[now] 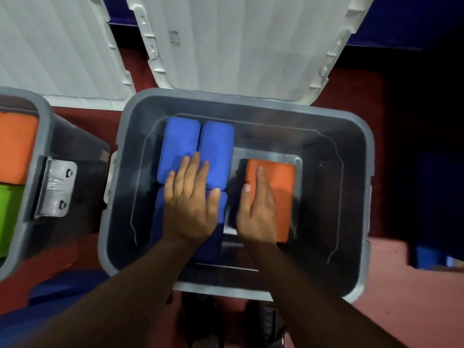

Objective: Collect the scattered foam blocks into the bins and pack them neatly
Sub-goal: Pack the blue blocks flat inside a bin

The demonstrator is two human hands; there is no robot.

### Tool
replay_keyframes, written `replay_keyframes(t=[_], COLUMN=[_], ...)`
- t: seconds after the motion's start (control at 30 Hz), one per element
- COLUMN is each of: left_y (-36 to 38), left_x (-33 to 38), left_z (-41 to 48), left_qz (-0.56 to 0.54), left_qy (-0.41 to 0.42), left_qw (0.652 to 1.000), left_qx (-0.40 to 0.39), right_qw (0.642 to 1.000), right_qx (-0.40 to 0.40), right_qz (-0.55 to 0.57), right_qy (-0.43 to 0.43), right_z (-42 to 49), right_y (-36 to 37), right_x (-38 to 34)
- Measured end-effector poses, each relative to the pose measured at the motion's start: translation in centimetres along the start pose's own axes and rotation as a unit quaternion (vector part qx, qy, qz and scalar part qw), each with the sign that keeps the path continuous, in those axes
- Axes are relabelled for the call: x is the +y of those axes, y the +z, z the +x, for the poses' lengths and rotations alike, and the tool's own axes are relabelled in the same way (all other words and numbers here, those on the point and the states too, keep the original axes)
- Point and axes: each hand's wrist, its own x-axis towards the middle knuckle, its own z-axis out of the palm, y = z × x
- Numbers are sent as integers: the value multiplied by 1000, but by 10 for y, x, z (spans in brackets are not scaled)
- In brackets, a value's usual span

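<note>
Two rectangular blue foam blocks [175, 141] [217, 144] lie side by side, touching, on the floor of the large grey plastic bin [226, 95], against its far left part. A third blue foam block [212, 247] lies just nearer the person, also on the left side of the bin. The left hand [192, 199] rests flat on these blue blocks with its fingers straight and spread, covering the seam where they meet; it curls round nothing.

A rectangular orange foam block [278, 197] lies on the bin floor just right of the blue ones, near the middle. The right hand [256, 212] is laid along the orange block's left edge, fingers straight and held together and the thumb alongside, touching it without closing round it. The right part of the bin floor holds no blocks.

A white ribbed plastic lid [238, 41] stands open behind the bin. To the left, a second grey plastic bin [47, 121] holds another orange foam block [15, 146] and a green foam block [7, 217], the green one nearer the person, and a second white lid [50, 46] stands behind it. Both bins sit on a red floor [351, 91], and a blue mat [62, 292] lies at lower left.
</note>
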Motion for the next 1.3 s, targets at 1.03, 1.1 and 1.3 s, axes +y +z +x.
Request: replay_keyframes(t=[1.03,1.1,1.3], left_y=[20,19,20], left_x=[114,108,85], left_z=[33,41,41], left_qz=[-254,-275,-226], left_qy=[-214,-207,-114], left_qw=[928,921,958], left_qx=[-165,-185,-138], right_qw=[978,982,974], right_qx=[37,-8,24], right_qz=[136,122,170], right_qy=[151,146,150], right_z=[56,65,73], right_y=[-73,-66,-59], right_x=[-28,-32,-29])
